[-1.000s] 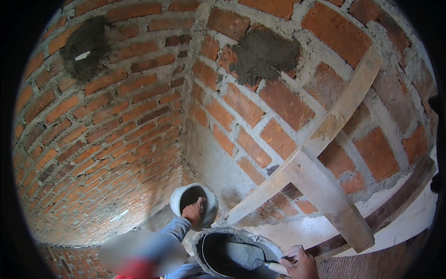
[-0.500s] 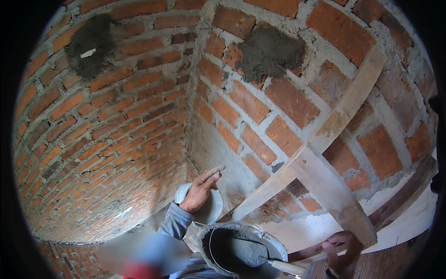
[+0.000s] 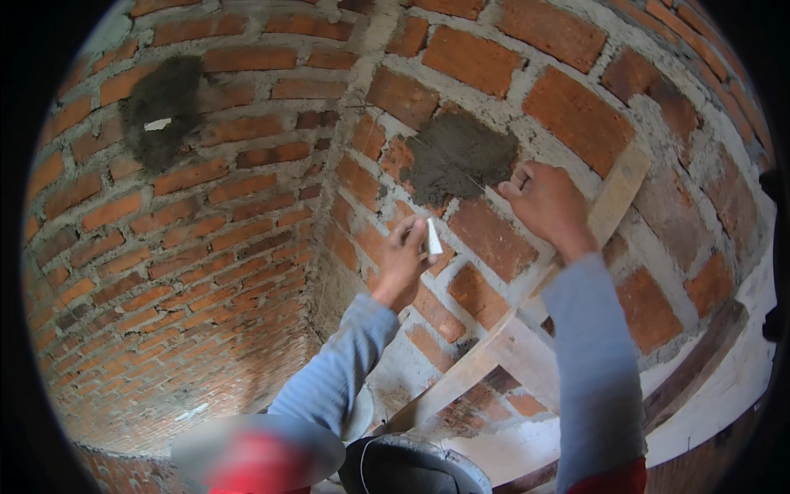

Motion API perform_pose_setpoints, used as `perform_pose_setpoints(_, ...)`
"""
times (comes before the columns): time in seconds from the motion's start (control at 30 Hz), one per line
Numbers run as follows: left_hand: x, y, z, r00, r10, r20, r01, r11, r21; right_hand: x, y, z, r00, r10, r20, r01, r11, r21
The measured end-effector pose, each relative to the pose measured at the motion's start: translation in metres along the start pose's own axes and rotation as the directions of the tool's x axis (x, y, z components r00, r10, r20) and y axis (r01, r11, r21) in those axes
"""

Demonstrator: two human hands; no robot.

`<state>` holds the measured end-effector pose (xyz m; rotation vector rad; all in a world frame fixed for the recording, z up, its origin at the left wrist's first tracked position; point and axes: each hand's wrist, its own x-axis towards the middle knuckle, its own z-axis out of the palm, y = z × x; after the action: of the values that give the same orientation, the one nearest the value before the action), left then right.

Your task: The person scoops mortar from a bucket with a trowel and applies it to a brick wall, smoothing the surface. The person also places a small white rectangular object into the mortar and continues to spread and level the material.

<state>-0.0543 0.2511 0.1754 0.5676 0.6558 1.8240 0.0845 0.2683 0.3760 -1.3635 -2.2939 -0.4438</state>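
My left hand [image 3: 401,262], fingers closed, holds a small white tile chip [image 3: 434,237] upright in front of the brick wall. To its upper right, my right hand [image 3: 547,202] is closed in a pinch beside a dark grey patch of wet mortar [image 3: 453,156] on the right wall. A thin string [image 3: 471,177] crosses that patch and runs to my right fingertips. On the left wall, another mortar patch [image 3: 164,86] has a white chip [image 3: 157,124] set in it.
A wooden T-shaped brace [image 3: 461,366] leans against the right wall, partly behind my right arm. Low down stand a mortar bucket [image 3: 476,468] and a pale bucket [image 3: 360,413], mostly hidden. A blurred grey and red shape [image 3: 259,453] covers the lower left.
Both hands have risen from near the buckets and the brace to the right wall's mortar patch. The white chip now shows in my left hand, and my right hand pinches the string. The view has shifted slightly.
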Motion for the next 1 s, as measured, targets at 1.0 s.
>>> perform_pose_setpoints(1.0,0.121,-0.018,0.010,0.926,0.320,0.200,-0.323,0.946,-0.018,0.041,-0.002,0.076,0.983,0.140,0.120,-0.108,0.965,-0.239)
